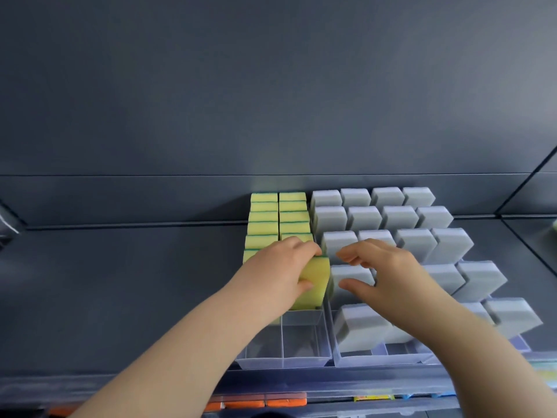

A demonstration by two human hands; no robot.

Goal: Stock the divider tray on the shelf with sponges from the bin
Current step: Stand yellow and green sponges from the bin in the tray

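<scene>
Centrally, the left hand (283,273) is gripping a yellow sponge (316,282). Its grip is clamped on the block, with the thumb pressing the near face and the fingers curling over the far top edge. The yellow sponge is standing upright in the right lane of the clear divider tray (283,362), at the near end of that lane's row, with its lower edge sitting behind a cross wall of the tray.

Farther back, the stocked yellow sponges (262,227) are standing on edge in two lanes, with green scouring strips showing between them. They are running to the far wall of the shelf (120,282). The left forearm (187,342) is crossing the left lane and hiding its nearest blocks.

Right of the tray, the right hand (388,273) is hovering above the grey sponges (416,242). Its grip is apart, with the fingers loosely spread and holding nothing; whether the fingertips are touching a grey block cannot be told. The grey sponges are leaning in rows inside a second clear tray (379,359), which is sitting just beside the divider tray. Below the shelf's near edge, orange packs (265,401) are showing on a lower level.
</scene>
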